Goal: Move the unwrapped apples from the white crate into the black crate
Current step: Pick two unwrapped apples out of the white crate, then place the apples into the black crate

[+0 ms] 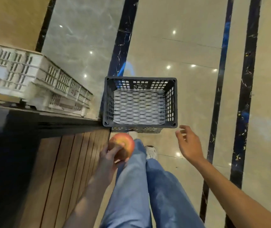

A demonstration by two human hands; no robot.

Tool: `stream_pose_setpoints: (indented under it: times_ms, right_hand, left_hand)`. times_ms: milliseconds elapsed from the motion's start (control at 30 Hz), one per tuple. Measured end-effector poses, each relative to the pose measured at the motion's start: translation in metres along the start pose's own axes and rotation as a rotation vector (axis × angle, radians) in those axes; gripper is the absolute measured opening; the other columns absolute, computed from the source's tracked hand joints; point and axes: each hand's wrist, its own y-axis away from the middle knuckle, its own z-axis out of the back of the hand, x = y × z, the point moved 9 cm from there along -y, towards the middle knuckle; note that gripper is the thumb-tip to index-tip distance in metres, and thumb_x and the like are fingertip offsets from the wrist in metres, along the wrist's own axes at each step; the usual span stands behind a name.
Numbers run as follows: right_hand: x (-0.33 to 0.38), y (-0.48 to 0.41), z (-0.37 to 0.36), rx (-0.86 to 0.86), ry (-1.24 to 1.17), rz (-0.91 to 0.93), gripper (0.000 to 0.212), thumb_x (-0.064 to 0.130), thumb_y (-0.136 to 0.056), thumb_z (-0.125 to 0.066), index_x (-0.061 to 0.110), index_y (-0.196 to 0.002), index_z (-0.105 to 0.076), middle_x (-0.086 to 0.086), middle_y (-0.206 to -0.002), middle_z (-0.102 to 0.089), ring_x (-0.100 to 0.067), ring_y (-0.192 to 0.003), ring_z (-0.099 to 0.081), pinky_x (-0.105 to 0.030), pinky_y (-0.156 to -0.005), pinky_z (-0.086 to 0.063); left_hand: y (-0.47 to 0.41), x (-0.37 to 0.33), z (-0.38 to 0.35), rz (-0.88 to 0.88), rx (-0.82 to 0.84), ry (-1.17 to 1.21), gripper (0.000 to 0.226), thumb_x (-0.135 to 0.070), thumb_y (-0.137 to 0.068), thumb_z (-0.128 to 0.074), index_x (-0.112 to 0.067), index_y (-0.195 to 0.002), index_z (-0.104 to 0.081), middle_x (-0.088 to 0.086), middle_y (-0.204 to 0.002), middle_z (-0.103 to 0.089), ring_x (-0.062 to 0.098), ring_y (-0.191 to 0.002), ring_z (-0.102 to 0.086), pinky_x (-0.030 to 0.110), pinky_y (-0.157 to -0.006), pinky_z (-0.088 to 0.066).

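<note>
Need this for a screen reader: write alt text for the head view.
A person's left hand grips a red-yellow apple just short of a black crate lined with white foam netting. The right hand hovers open beside it; a white crate sits on a counter to the left.

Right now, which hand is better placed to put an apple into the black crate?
Left. The left hand grips the apple, just short of the black crate; the right hand is open and empty.
</note>
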Motion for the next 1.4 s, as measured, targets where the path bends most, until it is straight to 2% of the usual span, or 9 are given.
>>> stream_pose_setpoints:
  times_ms: [100,233,400,567,733,800,933,1133,1400]
  right_hand:
    - [-0.009,-0.047,-0.027,-0.033,0.072,-0.045,0.039,0.029,-0.096,-0.046,0.007,-0.129,-0.048,-0.016,-0.124,-0.058,-0.032,-0.112,-0.055,-0.039,-0.091,-0.044]
    - [-0.031,-0.116,-0.084,-0.001,0.238,-0.043,0.043,0.031,-0.096,-0.045,0.007,-0.132,-0.045,-0.017,-0.127,-0.054,-0.034,-0.116,-0.050,-0.043,-0.093,-0.043]
    - [-0.035,-0.183,-0.189,0.082,0.389,0.126,0.045,0.031,-0.096,-0.044,0.006,-0.133,-0.046,-0.018,-0.128,-0.055,-0.034,-0.120,-0.047,-0.041,-0.098,-0.040]
    - [-0.034,-0.216,-0.294,0.200,0.572,0.286,0.052,0.043,-0.088,-0.030,0.008,-0.110,-0.063,-0.014,-0.098,-0.068,-0.035,-0.095,-0.063,-0.043,-0.086,-0.049]
    - [-0.047,-0.228,-0.323,0.134,0.664,0.318,0.047,0.040,-0.088,-0.033,0.013,-0.076,-0.069,-0.006,-0.070,-0.069,-0.028,-0.065,-0.065,-0.033,-0.067,-0.051]
    - [-0.052,-0.230,-0.324,0.122,0.690,0.296,0.044,0.040,-0.085,-0.038,0.016,-0.060,-0.064,-0.004,-0.055,-0.063,-0.026,-0.048,-0.060,-0.024,-0.047,-0.038]
    - [-0.054,-0.232,-0.325,0.130,0.667,0.243,0.040,0.040,-0.079,-0.045,0.017,-0.050,-0.058,-0.005,-0.039,-0.053,-0.027,-0.033,-0.051,-0.019,-0.043,-0.019]
    - [-0.057,-0.234,-0.328,0.145,0.582,0.271,0.037,0.045,-0.082,-0.029,0.022,-0.056,-0.041,-0.005,-0.050,-0.056,-0.030,-0.047,-0.056,-0.019,-0.044,-0.007]
    - [-0.054,-0.234,-0.329,0.182,0.599,0.276,0.043,0.044,-0.093,-0.032,0.018,-0.076,-0.063,-0.005,-0.074,-0.067,-0.030,-0.071,-0.062,-0.029,-0.053,-0.025]
  left_hand:
    - [-0.069,-0.019,-0.013,0.025,-0.012,-0.086,0.024,-0.011,-0.082,-0.065,-0.024,-0.099,-0.056,0.012,-0.115,-0.059,0.027,-0.102,-0.057,0.024,-0.048,-0.054]
    - [-0.171,-0.038,-0.024,-0.009,-0.030,-0.207,0.038,-0.008,-0.081,-0.065,-0.015,-0.116,-0.051,0.009,-0.117,-0.057,0.015,-0.091,-0.057,0.023,-0.052,-0.051]
    - [-0.307,-0.039,-0.027,-0.025,-0.058,-0.383,0.043,-0.014,-0.076,-0.073,-0.014,-0.113,-0.051,0.010,-0.117,-0.057,0.024,-0.104,-0.057,0.041,-0.086,-0.053]
    - [-0.412,-0.016,-0.030,-0.019,-0.012,-0.517,0.052,-0.015,-0.080,-0.070,-0.010,-0.126,-0.045,0.008,-0.119,-0.052,0.021,-0.105,-0.054,0.040,-0.094,-0.050]
    - [-0.482,0.019,-0.024,0.082,0.005,-0.618,0.056,-0.013,-0.082,-0.068,-0.008,-0.132,-0.043,0.012,-0.128,-0.050,0.022,-0.100,-0.056,0.032,-0.070,-0.054]
    - [-0.502,0.029,-0.019,0.111,0.006,-0.667,0.061,-0.010,-0.082,-0.068,-0.009,-0.136,-0.039,0.013,-0.131,-0.049,0.021,-0.099,-0.056,0.029,-0.064,-0.053]
    - [-0.532,0.043,-0.001,0.175,-0.027,-0.735,0.063,-0.002,-0.081,-0.067,-0.013,-0.136,-0.038,0.011,-0.134,-0.045,0.022,-0.100,-0.053,0.030,-0.065,-0.054]
    - [-0.558,0.060,0.021,0.237,-0.066,-0.758,0.052,0.001,-0.085,-0.060,-0.017,-0.130,-0.040,0.010,-0.136,-0.041,0.023,-0.110,-0.048,0.035,-0.078,-0.054]
    - [-0.569,0.064,0.022,0.241,-0.088,-0.797,0.056,0.000,-0.089,-0.053,-0.019,-0.139,-0.037,0.010,-0.140,-0.041,0.029,-0.123,-0.046,0.036,-0.087,-0.050]
